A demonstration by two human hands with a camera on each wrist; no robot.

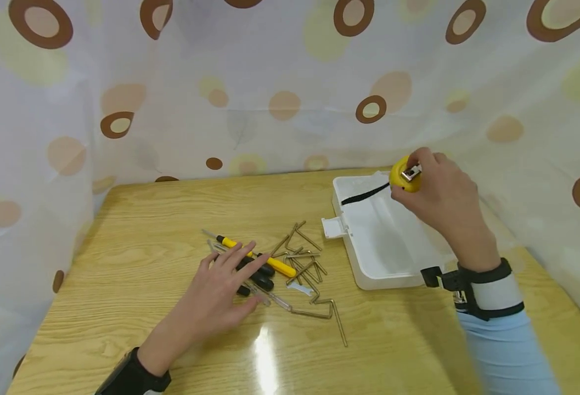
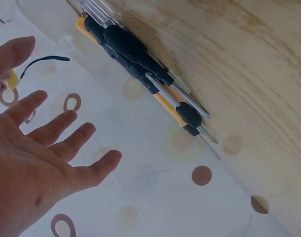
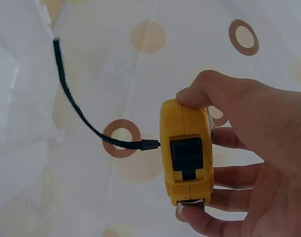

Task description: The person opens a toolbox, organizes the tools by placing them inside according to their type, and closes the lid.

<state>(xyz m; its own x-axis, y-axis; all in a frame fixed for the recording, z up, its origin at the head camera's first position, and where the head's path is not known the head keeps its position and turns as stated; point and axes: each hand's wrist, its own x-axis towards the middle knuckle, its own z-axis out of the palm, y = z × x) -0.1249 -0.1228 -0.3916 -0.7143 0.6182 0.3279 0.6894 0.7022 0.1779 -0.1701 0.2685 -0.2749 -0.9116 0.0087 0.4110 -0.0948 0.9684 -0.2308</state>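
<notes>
My right hand (image 1: 445,200) grips a yellow tape measure (image 3: 187,150) between thumb and fingers, above the far part of a white plastic box (image 1: 386,247). From the tape measure a black wrist strap (image 3: 79,108) trails to the left. My left hand (image 1: 223,288), fingers spread and holding nothing, hovers over a pile of screwdrivers. A yellow-handled screwdriver (image 1: 280,266) shows past its fingers, beside a black-handled screwdriver (image 2: 131,47) seen clearly in the left wrist view. The hand hides part of the pile in the head view.
Several bent brass-coloured hex keys (image 1: 309,269) lie between the screwdrivers and the box. The box's white latch (image 1: 334,227) sticks out on its left side. A wood-grain table (image 1: 171,214) bears everything, with a patterned curtain (image 1: 250,71) behind and at both sides.
</notes>
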